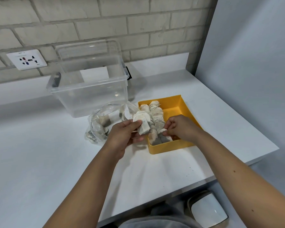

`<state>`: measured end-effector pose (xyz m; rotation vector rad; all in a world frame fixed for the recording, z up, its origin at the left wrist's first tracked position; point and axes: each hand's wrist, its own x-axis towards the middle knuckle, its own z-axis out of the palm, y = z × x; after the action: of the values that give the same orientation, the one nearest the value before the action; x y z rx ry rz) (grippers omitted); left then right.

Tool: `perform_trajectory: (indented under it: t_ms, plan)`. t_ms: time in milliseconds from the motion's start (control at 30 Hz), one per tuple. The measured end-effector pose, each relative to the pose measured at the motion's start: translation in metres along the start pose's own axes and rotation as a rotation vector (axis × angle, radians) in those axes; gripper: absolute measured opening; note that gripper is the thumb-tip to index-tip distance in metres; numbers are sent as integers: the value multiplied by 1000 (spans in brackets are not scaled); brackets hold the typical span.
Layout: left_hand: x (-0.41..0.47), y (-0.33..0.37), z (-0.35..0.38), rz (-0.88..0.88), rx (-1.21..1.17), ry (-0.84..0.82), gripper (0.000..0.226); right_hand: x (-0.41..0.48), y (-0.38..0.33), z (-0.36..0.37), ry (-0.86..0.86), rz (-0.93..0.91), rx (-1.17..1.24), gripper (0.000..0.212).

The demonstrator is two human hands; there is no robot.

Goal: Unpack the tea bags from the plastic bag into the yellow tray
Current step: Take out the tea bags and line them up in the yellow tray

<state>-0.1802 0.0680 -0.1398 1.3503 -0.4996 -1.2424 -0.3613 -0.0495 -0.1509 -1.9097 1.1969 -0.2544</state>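
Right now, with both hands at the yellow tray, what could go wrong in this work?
The left hand grips a bundle of tea bags over the left wall of the yellow tray; a loose one may drop onto the white table. The right hand pinches a tea bag at the tray's near end; a tug might upset the packed row beside it.

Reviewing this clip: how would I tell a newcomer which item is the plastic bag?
On the white counter, a large clear tub stands by the brick wall. Directly in front of it, left of the yellow tray, lies the plastic bag. Unlike the rigid tub, it is crumpled and soft, with tea bags showing through it.
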Motion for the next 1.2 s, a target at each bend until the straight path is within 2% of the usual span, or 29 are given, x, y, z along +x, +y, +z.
perform_trajectory:
  t_ms: [167, 333, 433, 533, 600, 767, 900, 1000, 1200]
  plan:
    - [-1, -4, -2, -5, -3, 7, 14, 6, 2, 1, 24, -7, 36, 18]
    - [-1, -5, -3, -4, -2, 13, 13, 5, 3, -1, 0, -6, -93, 26]
    - [-2, -5, -2, 5, 13, 13, 14, -1, -6, -4, 147, -73, -90, 29]
    - [-2, -6, 1, 14, 37, 17, 16, -17, -28, 0, 358, -189, 78, 13]
    - [-2, -6, 4, 19, 50, 4, 15, -28, -43, 5, 320, -236, 148, 13]
    - [-6, -3, 11, 5, 9, -52, 5, -31, -54, 13, 234, -197, -58, 20]
    - [-8, -2, 15, -7, -14, -37, 14, -31, -57, 11, 179, -162, -59, 28]
    - [-8, -3, 17, -9, -39, -12, 17, -32, -57, 10, 143, -167, -25, 29]
    - [-6, 0, 13, -9, -93, 11, 5, -28, -46, -7, 88, -175, 189, 24]
